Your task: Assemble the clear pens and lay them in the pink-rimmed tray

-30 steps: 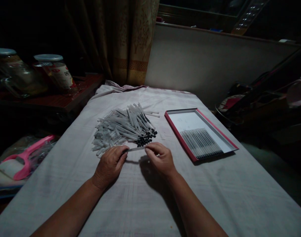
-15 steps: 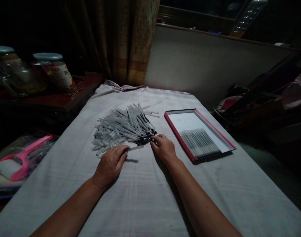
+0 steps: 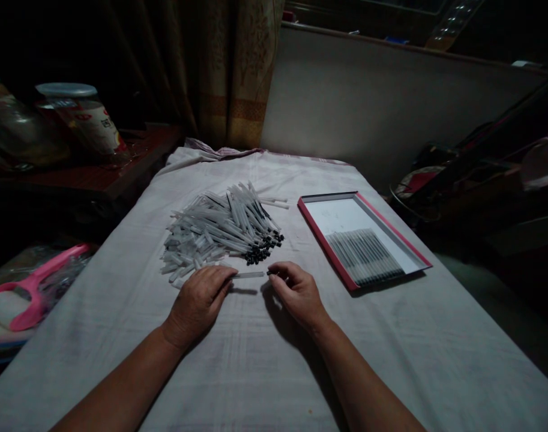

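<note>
A heap of grey pen tubes with black tips lies on the white cloth in front of me. My left hand pinches one end of a single clear pen tube. Just right of that tube's free end, my right hand holds a small black cap between its fingertips. To the right sits a red-rimmed tray with a row of finished pens lined up inside.
Two lidded glass jars stand on a dark wooden shelf at the left. A pink-handled tool lies below it. Curtains hang behind the table. Dark clutter fills the right side.
My right hand reached to the heap's black tips, then came back with a small black piece beside the tube. My left hand kept hold of the tube.
</note>
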A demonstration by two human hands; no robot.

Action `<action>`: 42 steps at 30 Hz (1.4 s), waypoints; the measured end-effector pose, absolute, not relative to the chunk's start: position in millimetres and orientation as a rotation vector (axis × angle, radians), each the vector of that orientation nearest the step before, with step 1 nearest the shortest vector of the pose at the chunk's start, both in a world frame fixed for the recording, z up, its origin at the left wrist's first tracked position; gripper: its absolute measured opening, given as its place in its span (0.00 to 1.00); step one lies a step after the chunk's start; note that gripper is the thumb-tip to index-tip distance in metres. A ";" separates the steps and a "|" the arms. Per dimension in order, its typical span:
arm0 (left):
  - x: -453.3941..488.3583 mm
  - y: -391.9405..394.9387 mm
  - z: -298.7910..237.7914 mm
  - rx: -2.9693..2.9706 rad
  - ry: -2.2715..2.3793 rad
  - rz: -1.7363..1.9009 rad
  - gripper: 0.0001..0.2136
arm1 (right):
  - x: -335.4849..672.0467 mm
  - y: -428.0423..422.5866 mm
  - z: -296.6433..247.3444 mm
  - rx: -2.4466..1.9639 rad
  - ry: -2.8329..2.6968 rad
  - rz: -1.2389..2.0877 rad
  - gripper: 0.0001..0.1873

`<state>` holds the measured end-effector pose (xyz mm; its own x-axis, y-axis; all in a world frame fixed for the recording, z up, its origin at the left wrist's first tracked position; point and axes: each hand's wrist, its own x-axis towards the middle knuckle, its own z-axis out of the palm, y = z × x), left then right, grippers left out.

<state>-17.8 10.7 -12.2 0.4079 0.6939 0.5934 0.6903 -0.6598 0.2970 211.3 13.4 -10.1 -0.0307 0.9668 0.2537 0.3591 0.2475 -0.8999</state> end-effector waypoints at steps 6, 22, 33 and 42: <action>-16.5 9.6 -13.1 2.629 1.306 1.096 0.09 | 206.9 11.5 -7.8 -1.205 -1.640 0.726 0.07; -15.4 8.1 -15.4 2.610 1.249 1.034 0.10 | 218.0 10.7 -8.2 -1.251 -1.835 0.766 0.08; -15.3 7.9 -12.4 2.594 1.246 1.006 0.09 | 222.6 10.9 -5.3 -1.241 -1.883 0.716 0.07; -14.8 7.8 -12.4 2.572 1.249 0.998 0.08 | 224.9 10.3 -5.6 -1.224 -1.924 0.707 0.08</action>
